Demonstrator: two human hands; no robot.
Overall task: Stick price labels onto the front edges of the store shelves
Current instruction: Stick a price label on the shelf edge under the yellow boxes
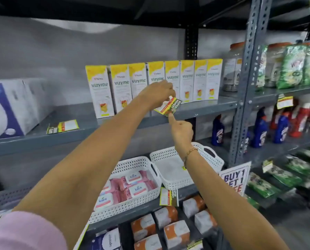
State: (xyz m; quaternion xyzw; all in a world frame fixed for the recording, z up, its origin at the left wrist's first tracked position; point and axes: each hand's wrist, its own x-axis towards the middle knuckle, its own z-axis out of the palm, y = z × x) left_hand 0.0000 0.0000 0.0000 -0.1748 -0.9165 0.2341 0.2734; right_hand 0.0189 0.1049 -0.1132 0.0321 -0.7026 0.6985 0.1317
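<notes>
My left hand [159, 93] pinches a red, green and white price label [168, 107] and holds it tilted against the front edge of the grey upper shelf [204, 110], below a row of yellow-and-white Vizyme boxes [156, 83]. My right hand [181, 130] reaches up from below with the index finger extended, its tip touching the label's lower corner. Another label [62, 126] lies on the same shelf to the left. A third label [169, 196] hangs from the edge of the shelf below.
A large white and blue box [8, 109] stands at the left of the upper shelf. Two white perforated baskets [132, 188] [185, 166] sit on the lower shelf, one with pink wipe packs. A grey slotted upright [248, 78] divides off the right bay of jars, bottles and green packets.
</notes>
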